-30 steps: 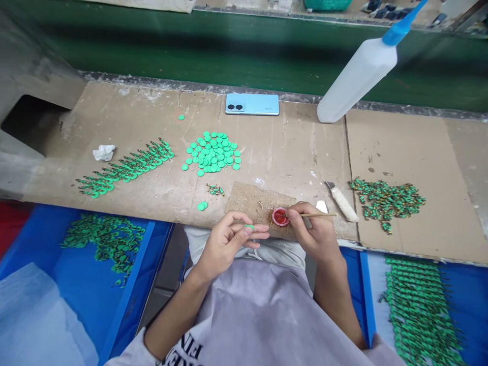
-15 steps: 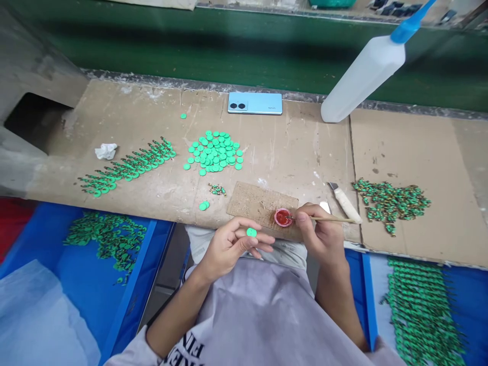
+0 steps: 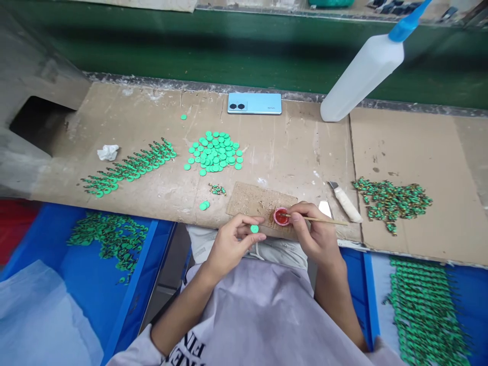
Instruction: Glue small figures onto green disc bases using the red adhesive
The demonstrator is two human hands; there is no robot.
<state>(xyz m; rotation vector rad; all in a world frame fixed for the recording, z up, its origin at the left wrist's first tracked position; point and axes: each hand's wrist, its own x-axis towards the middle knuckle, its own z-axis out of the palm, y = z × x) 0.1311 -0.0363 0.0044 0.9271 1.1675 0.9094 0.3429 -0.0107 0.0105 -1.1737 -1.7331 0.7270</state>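
Observation:
Between the thumb and fingers of my left hand (image 3: 231, 244) is a small green disc (image 3: 254, 229), held just off the table's front edge. My right hand (image 3: 314, 231) pinches a thin wooden stick (image 3: 324, 220). The stick's tip dips into a small pink-rimmed cup of red paste (image 3: 281, 216). That cup stands on a piece of cardboard (image 3: 247, 199). Left of the cardboard lie a couple of loose green discs (image 3: 204, 206) and a small cluster of green and gold pieces (image 3: 217, 189).
Behind are a pile of green discs (image 3: 215, 153), a slanting row of assembled pieces (image 3: 131, 166), a phone (image 3: 254, 103) and a white bottle (image 3: 362, 79). To the right lie a knife (image 3: 345, 202) and a green-gold heap (image 3: 394, 201). Blue bins (image 3: 125, 300) flank me.
My left fingers have drawn in around the disc, and it has shifted slightly up and right. My right hand has moved a little left, the stick still in the cup.

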